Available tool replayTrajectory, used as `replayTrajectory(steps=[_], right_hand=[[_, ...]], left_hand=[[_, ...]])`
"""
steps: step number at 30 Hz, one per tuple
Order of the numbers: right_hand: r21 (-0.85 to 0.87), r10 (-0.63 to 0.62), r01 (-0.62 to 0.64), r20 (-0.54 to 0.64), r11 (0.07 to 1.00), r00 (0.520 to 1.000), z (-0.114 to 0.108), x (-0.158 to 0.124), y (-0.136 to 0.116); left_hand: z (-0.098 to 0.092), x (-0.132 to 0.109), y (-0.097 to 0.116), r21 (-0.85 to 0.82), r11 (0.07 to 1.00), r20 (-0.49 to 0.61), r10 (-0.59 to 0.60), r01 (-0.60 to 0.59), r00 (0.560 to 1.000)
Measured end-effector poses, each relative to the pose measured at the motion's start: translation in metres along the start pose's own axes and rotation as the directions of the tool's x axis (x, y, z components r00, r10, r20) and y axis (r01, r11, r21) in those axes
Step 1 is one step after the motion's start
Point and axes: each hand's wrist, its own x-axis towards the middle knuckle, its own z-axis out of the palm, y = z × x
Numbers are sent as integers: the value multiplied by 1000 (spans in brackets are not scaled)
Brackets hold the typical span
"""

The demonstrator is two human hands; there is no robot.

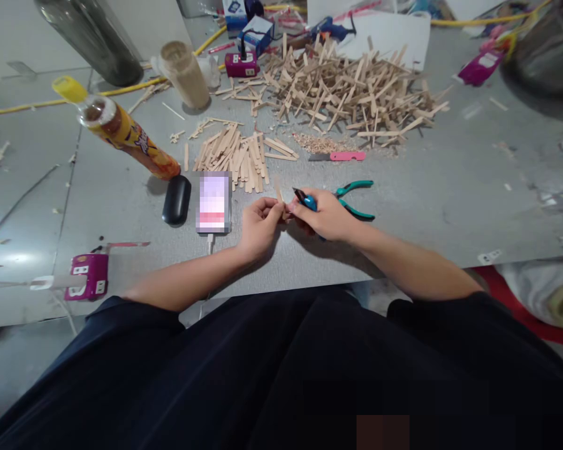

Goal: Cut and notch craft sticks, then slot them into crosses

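Note:
Between the fingertips of my left hand (261,225) is a thin wooden stick (279,189), standing up from the pinch. Close beside it, my right hand (326,214) is closed around a blue-handled utility knife (306,199) with a dark tip. The right fingertips meet the stick near its lower end; whether they grip it too I cannot tell. Just past my right hand lie teal-handled pliers (356,185), their handles spread and their jaws partly hidden. A fanned pile of flat wooden sticks (239,156) lies ahead of my left hand.
A large heap of wooden sticks (351,94) covers the back. Nearer are a pink-handled knife (347,156) and wood shavings (316,142). On the left stand a drink bottle (136,140), a jar (187,78), a black case (176,200) and a charging phone (214,203). A purple socket block (88,277) sits near the edge.

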Motion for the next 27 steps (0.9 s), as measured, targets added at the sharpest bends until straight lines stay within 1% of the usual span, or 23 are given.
replayTrajectory(steps=[3,8,11,14,16,18,20,22,24,27], right_hand=[[124,18,-23,37,992,999,-1,1,8],[247,24,-52,115,968,993,1,6,27],[291,7,-46,132,956,991,3,6,37],[319,0,-37,115,947,993,3,3,42],[328,9,-47,118,943,993,2,1,43],[317,29,-70,133,946,991,-1,0,41],[282,41,-84,153,956,987,-3,0,39],[240,23,-66,180,969,983,-6,0,36],[201,-5,-38,209,979,978,-8,1,33],[176,-13,-28,224,984,974,-8,2,31]], left_hand=[[1,0,2,24,997,5,-69,69,998],[-3,0,0,86,994,82,-74,67,994],[-7,-1,-4,150,988,136,-45,24,990],[-10,-4,-7,240,970,163,-7,-33,987],[-13,-6,-8,288,956,188,-7,-48,982],[-15,-7,-5,344,935,237,-4,-80,972],[-17,-7,-1,419,899,303,-3,-131,953],[-19,-5,5,483,859,353,-12,-171,935],[-19,-2,9,499,848,380,-29,-178,924],[-19,1,12,473,867,396,-46,-161,917]])
